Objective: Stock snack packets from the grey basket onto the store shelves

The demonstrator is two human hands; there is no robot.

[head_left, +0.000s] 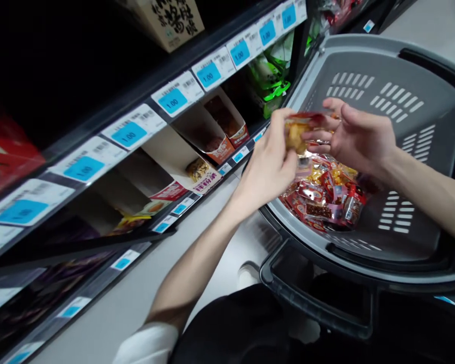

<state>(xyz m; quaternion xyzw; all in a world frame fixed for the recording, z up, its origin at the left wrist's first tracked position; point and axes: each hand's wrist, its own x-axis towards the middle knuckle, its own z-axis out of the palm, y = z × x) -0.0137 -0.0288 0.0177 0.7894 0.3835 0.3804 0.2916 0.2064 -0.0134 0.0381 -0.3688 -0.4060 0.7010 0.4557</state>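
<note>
My left hand [269, 159] is closed on a small snack packet [296, 135] with a yellowish filling and a red top edge, held over the near left side of a grey shopping basket [367, 64]. My right hand [360, 132] reaches in from the right with its fingers stretched apart, their tips beside the packet; whether they touch it I cannot tell. Below both hands, a pile of small shiny snack packets [322, 197], mostly red with some yellow, lies in the basket.
Store shelves with price labels [170, 98] run along the left. Open display boxes [208, 177] and green bags [269, 76] stand on a lower shelf. A tan carton [170, 23] sits above. The basket's black handle [322, 308] projects toward me.
</note>
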